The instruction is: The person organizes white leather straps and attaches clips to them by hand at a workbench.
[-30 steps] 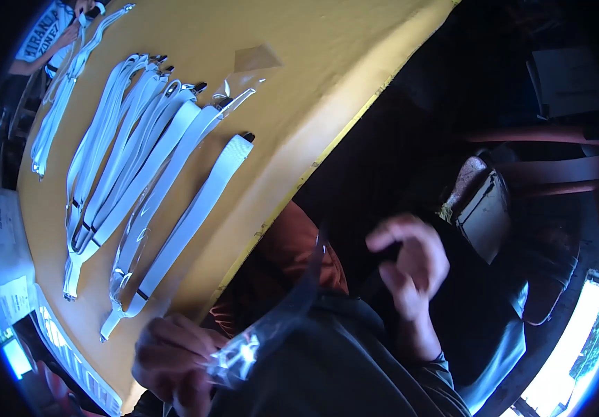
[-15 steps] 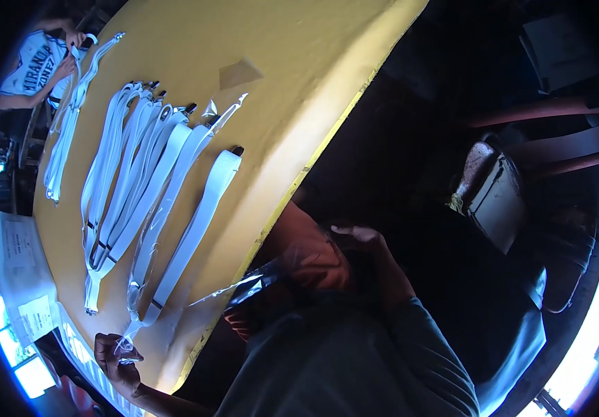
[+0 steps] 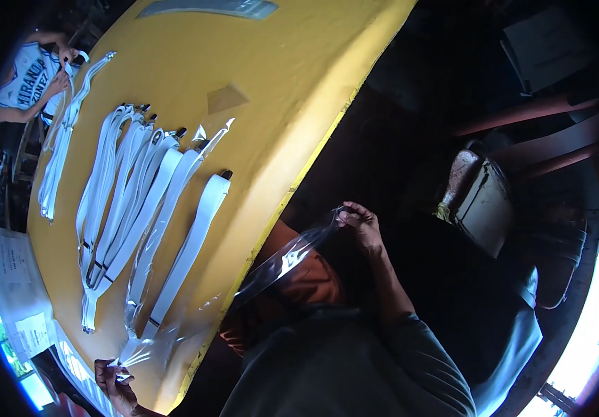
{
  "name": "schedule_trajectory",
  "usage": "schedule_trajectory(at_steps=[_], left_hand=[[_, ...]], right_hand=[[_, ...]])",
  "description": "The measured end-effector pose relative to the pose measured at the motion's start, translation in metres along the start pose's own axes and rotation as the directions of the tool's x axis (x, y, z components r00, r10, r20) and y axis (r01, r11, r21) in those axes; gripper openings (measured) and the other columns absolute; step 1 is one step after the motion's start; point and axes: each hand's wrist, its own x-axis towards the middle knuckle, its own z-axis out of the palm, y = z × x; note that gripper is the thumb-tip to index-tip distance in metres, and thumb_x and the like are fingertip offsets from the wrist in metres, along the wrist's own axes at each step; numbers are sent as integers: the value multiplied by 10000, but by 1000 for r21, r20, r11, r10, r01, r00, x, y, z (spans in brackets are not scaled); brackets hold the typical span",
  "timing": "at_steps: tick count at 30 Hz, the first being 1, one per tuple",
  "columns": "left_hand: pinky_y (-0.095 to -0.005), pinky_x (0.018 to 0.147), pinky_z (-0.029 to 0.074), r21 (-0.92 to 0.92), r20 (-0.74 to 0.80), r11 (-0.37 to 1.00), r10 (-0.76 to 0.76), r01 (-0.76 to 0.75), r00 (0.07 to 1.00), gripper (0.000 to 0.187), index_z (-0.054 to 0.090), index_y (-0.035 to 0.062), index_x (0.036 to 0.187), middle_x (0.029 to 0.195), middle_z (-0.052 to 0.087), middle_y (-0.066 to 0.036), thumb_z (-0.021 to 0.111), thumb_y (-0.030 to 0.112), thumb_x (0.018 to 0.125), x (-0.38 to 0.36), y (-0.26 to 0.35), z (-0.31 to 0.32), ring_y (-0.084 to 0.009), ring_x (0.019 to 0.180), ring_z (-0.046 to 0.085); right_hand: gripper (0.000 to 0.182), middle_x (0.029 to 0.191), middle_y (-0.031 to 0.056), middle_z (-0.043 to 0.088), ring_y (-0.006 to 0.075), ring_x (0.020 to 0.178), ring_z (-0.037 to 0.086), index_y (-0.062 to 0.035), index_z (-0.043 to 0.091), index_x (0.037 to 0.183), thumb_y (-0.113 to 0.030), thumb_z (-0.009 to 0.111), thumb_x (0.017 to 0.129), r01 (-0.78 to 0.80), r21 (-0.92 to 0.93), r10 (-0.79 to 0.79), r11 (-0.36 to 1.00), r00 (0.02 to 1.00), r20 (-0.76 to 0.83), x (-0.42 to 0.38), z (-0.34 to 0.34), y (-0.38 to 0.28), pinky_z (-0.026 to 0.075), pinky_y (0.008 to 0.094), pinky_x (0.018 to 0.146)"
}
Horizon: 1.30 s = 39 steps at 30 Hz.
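Note:
White suspenders with dark clips lie on the yellow table [image 3: 292,76]. My left hand [image 3: 117,386], at the table's lower left, is closed in a pinch on the narrow end of one pair of suspenders [image 3: 191,240], with clear plastic bunched around it. My right hand [image 3: 360,226] grips one end of a long clear plastic sleeve [image 3: 285,260]. The sleeve stretches across the table edge and my lap towards my left hand. Beside that pair, another strap in clear plastic [image 3: 148,260] lies flat, with a bundle of several suspenders [image 3: 115,208] past it.
A co-worker [image 3: 31,80] in a white jersey handles straps at the far left, by another bundle of suspenders [image 3: 63,146]. A grey strip [image 3: 209,7] and a brown patch [image 3: 227,99] are on the table. A chair [image 3: 483,201] stands at right.
My right hand was open near my lap; now it is closed on the plastic sleeve's end and the sleeve is stretched out. The view has shifted, showing a grey strip on the table.

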Motion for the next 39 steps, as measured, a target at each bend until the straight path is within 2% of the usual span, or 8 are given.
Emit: schedule_trajectory(at_steps=[5, 9, 17, 24, 29, 32, 35, 39], left_hand=[[-259, 483, 535, 331, 43, 892, 312, -308, 949, 57, 638, 22, 787, 623, 506, -49, 655, 68, 814, -1, 15, 32, -197, 500, 560], [-165, 496, 586, -28, -16, 998, -55, 55, 998, 202, 551, 65, 1045, 836, 565, -16, 682, 165, 927, 2, 8, 14, -37, 718, 578], [-255, 591, 593, -192, 71, 980, 73, -58, 995, 203, 511, -13, 1099, 856, 673, -119, 604, 67, 937, 18, 10, 90, -158, 702, 672], [-289, 626, 611, -530, 143, 845, 175, -74, 974, 145, 541, 50, 1076, 908, 678, -100, 602, 160, 1002, 34, 26, 192, -149, 755, 694], [-316, 738, 613, -710, 98, 704, 145, -33, 984, 114, 586, 65, 1067, 961, 668, -68, 584, 173, 1032, 50, 35, 290, -146, 822, 683], [-352, 803, 614, -626, 95, 779, 137, -48, 986, 125, 558, 61, 1081, 987, 658, -57, 573, 180, 1044, 53, 27, 319, -147, 855, 680], [-342, 813, 614, -629, 76, 774, 147, -67, 986, 141, 532, 35, 1078, 971, 661, -68, 561, 171, 1051, 55, 20, 331, -152, 874, 685], [-341, 798, 616, -620, 89, 784, 109, -31, 990, 126, 526, 36, 1068, 965, 664, -80, 553, 158, 1052, 57, 21, 321, -153, 870, 684]], right_hand=[[444, 885, 63, 750, 101, 795, 683, 31, 595, 1281, -30, 770, 878, 77, -69, -80, 995, 996, -37, -8, 2, -17, 548, 275, 820], [435, 905, 46, 739, 101, 794, 675, -5, 598, 1305, -21, 744, 896, 71, 6, -71, 997, 995, -64, -19, 6, -40, 548, 257, 787], [310, 975, 87, 732, 129, 837, 703, -7, 626, 1242, -46, 694, 942, 396, -89, -405, 914, 904, -134, 8, -14, -182, 558, 232, 716], [336, 949, 56, 752, 53, 766, 634, -7, 640, 1242, -177, 709, 961, 701, -541, -773, 464, 619, 138, 112, 104, -411, 438, 187, 666], [517, 1070, 225, 724, 415, 1015, 691, 9, 631, 1270, -404, 676, 963, 318, -916, -952, -244, 102, 289, 163, 222, -412, 535, 388, 878], [371, 1152, 190, 706, 303, 1080, 675, 6, 672, 1193, -298, 674, 980, 880, -470, -681, 68, 385, 623, 63, 315, -307, 511, 383, 949], [448, 1254, 200, 658, 332, 1173, 636, -16, 633, 1273, -310, 713, 945, 921, -261, -85, 289, 296, 951, 0, 341, -224, 496, 394, 998], [566, 1221, 206, 663, 365, 1126, 645, -58, 556, 1376, -280, 758, 896, 985, -151, -21, 82, 153, 988, -13, 336, -201, 509, 424, 978]])
